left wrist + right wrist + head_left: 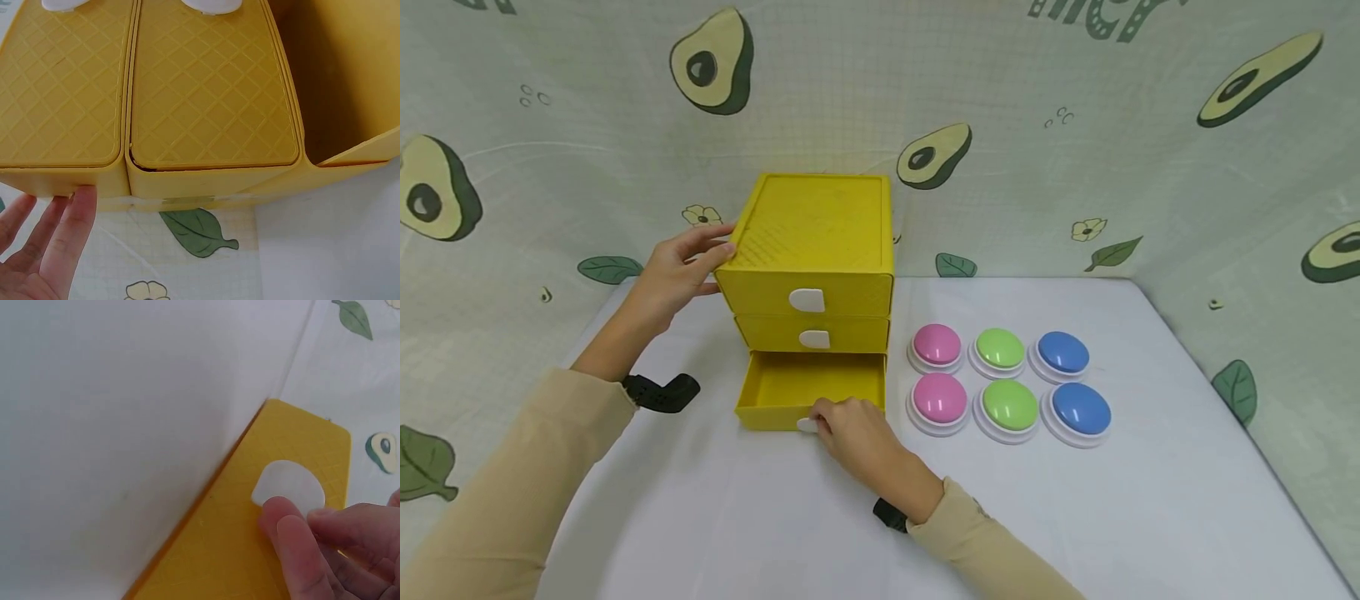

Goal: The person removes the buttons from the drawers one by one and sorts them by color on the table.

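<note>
A yellow three-drawer cabinet (812, 221) stands on the white table, its two upper drawers closed. Its bottom drawer (827, 379) is pulled out, and the inside that shows holds nothing. My left hand (670, 271) rests against the cabinet's left side near the top, fingers fairly straight; the left wrist view shows the fingertips (84, 200) touching the side wall. With thumb and fingers, my right hand (865, 442) pinches the white handle (287, 484) on the bottom drawer's front. Part of that handle is hidden behind the fingers.
Right of the cabinet, round push buttons on white bases stand in two rows: pink (940, 398), green (1011, 405) and blue (1081, 408) in front, the same colours behind. An avocado-print cloth (820, 83) hangs behind the table (1187, 467) and along its sides.
</note>
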A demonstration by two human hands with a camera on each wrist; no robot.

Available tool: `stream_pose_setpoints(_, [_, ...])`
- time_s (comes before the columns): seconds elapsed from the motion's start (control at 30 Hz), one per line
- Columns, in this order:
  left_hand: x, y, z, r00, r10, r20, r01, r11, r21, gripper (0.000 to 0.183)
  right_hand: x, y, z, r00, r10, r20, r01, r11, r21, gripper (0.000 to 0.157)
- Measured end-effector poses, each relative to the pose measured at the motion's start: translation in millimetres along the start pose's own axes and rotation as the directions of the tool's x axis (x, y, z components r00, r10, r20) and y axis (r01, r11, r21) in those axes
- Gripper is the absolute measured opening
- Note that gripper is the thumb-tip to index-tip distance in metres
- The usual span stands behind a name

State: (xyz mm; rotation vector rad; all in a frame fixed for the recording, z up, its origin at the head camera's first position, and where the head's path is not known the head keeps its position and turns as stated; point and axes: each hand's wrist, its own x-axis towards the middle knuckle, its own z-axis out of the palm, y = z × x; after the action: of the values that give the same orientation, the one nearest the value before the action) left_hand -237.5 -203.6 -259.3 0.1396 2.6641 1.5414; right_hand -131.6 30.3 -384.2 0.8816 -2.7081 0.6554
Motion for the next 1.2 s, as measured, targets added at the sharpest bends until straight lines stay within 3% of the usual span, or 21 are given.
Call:
stream_pose_setpoints(0.47, [0.8,0.8,0.4,1.0,-0.001,-0.001,0.001,1.0,-0.001,0.06,26,16,4.2,0.991,0.081,-0.103,-0.082,0.997,-0.011,0.008])
stream_pose_setpoints(0.7, [-1.2,1.3,0.7,1.0,0.004,-0.005,-0.004,1.0,0.001,0.06,38,24,9.8,0.985,0.137,-0.106,-0.138,0.99,0.001,0.009])
stream_pose_setpoints(1.2, [0.5,1.9,0.1,1.0,0.023,-0.01,-0.023,1.0,0.0,0.06,47,31,11.2,0.98,0.156,-0.126,-0.163,0.985,-0.051,0.01])
